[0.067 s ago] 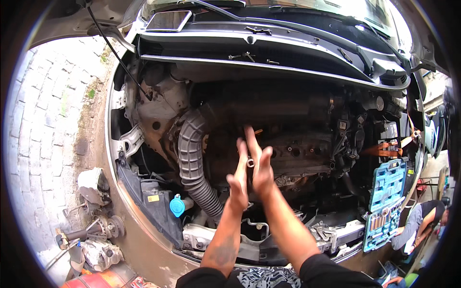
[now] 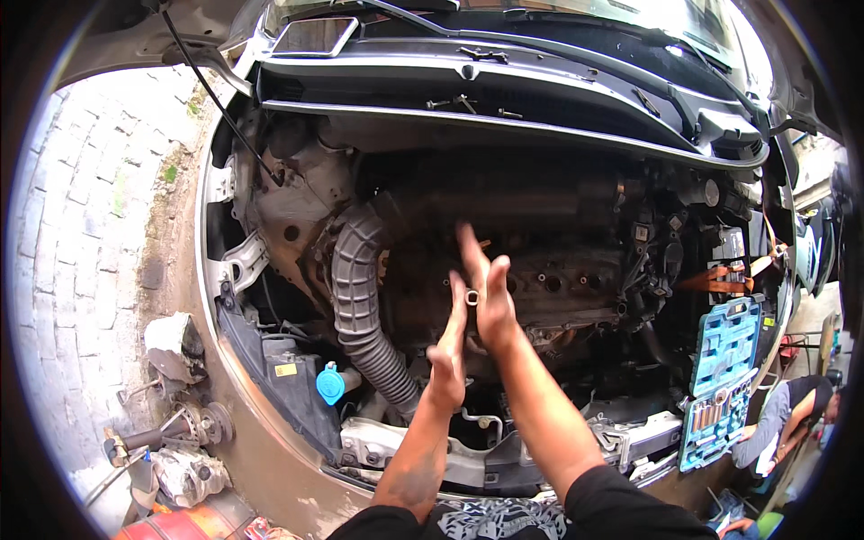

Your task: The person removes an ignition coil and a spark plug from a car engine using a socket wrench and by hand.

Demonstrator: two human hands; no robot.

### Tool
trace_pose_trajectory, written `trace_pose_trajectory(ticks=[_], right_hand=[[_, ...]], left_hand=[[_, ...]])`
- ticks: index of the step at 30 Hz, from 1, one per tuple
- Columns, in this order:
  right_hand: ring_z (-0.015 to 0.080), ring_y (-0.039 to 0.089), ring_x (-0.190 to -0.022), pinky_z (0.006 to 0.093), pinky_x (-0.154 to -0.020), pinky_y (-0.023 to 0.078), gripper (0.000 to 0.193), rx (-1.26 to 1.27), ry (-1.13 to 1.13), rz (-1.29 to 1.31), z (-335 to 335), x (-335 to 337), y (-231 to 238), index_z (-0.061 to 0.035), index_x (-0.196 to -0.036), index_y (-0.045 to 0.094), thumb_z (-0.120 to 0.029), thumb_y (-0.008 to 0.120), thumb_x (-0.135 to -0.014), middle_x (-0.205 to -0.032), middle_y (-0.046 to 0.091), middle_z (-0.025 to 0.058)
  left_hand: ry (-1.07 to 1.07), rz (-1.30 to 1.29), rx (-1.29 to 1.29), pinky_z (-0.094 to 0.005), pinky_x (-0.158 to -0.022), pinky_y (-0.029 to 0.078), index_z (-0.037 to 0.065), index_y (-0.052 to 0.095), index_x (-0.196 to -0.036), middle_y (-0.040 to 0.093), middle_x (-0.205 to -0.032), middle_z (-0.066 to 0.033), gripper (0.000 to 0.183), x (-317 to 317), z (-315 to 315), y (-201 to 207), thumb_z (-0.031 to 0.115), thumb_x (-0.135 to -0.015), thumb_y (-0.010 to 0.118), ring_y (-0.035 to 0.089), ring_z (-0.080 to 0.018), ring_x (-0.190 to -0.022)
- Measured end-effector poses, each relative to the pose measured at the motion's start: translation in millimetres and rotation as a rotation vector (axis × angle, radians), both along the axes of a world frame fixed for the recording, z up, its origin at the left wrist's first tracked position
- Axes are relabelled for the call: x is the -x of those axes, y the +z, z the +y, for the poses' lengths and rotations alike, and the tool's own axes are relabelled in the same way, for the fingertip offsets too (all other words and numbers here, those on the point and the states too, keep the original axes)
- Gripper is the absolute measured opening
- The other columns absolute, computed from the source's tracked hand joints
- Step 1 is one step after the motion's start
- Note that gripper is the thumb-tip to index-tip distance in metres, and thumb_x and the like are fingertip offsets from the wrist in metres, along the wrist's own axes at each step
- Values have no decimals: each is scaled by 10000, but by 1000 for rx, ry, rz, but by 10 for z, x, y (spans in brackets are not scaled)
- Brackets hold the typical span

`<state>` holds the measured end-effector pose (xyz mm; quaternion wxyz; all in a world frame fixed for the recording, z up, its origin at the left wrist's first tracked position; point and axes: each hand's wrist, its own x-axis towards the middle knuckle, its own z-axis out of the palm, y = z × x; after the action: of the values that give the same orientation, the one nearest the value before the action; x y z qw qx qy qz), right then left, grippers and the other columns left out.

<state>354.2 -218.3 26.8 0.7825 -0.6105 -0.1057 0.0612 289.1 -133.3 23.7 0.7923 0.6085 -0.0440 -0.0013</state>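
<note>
Over the middle of the engine (image 2: 562, 286), my left hand (image 2: 449, 355) and my right hand (image 2: 493, 301) face each other palm to palm, fingers stretched forward. Between them shows a small ring-ended metal piece (image 2: 472, 298), seen end-on and pressed by the right palm and the left fingers. Whatever lies below that ring is hidden by the hands. My right hand sits farther forward than the left, and its fingertips are blurred. Several round holes line the engine top just right of my hands.
A ribbed air hose (image 2: 356, 279) curves down left of my hands, near a blue reservoir cap (image 2: 331, 384). An open blue socket case (image 2: 723, 382) rests at the right front edge. Several bolts (image 2: 464, 103) lie below the windshield. A person (image 2: 792, 418) is at the far right.
My left hand has slid back toward me while my right hand has slid forward against it. The ring between them has shifted slightly forward.
</note>
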Motion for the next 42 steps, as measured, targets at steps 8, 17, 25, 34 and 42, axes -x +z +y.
trace_pose_trajectory(ticks=[8, 17, 25, 34, 42], right_hand=[[317, -42, -1583, 454, -1264, -20, 1037, 100, -83, -141, 184, -170, -24, 60, -1608, 48, -764, 109, -982, -1705, 3, 221], [336, 7, -1581, 419, -1268, 24, 1018, 146, -39, -189, 128, -135, 35, 75, -1603, 64, -741, 156, -1002, -1700, 41, 237], [303, 26, -1586, 419, -1272, 3, 1000, 42, -39, -218, 298, 141, -26, 44, -1616, 83, -738, 60, -993, -1707, 65, 205], [304, 38, -1586, 420, -1269, -3, 1007, 59, -68, -135, 206, 175, 136, 55, -1608, 134, -747, 128, -998, -1701, 89, 217], [311, 9, -1587, 435, -1267, -13, 1057, 43, -159, -181, 292, 370, 135, 71, -1605, 109, -778, 164, -977, -1707, 50, 215]], left_hand=[[-44, -73, 24, -410, -1270, -12, -69, 25, -1607, 50, -1711, -194, 1275, -150, 92, -146, 938, -826, 48, 32, -287, -1586], [30, -101, -35, -433, -1268, -15, -98, 119, -1595, 66, -1708, -201, 1279, -131, 90, 118, 928, -836, 42, 11, -305, -1586], [77, -123, -31, -439, -1275, 19, -93, 131, -1595, 106, -1703, -206, 1255, -208, 165, 189, 913, -850, 49, 56, -299, -1585], [-56, -36, -76, -424, -1257, -71, -94, 70, -1596, -1, -1710, -211, 1274, -212, 198, 12, 927, -835, 22, -73, -292, -1584], [270, -119, -33, -422, -1275, 76, -83, 276, -1567, 269, -1657, -221, 1122, -634, 300, -94, 827, -941, 77, 213, -307, -1555]])
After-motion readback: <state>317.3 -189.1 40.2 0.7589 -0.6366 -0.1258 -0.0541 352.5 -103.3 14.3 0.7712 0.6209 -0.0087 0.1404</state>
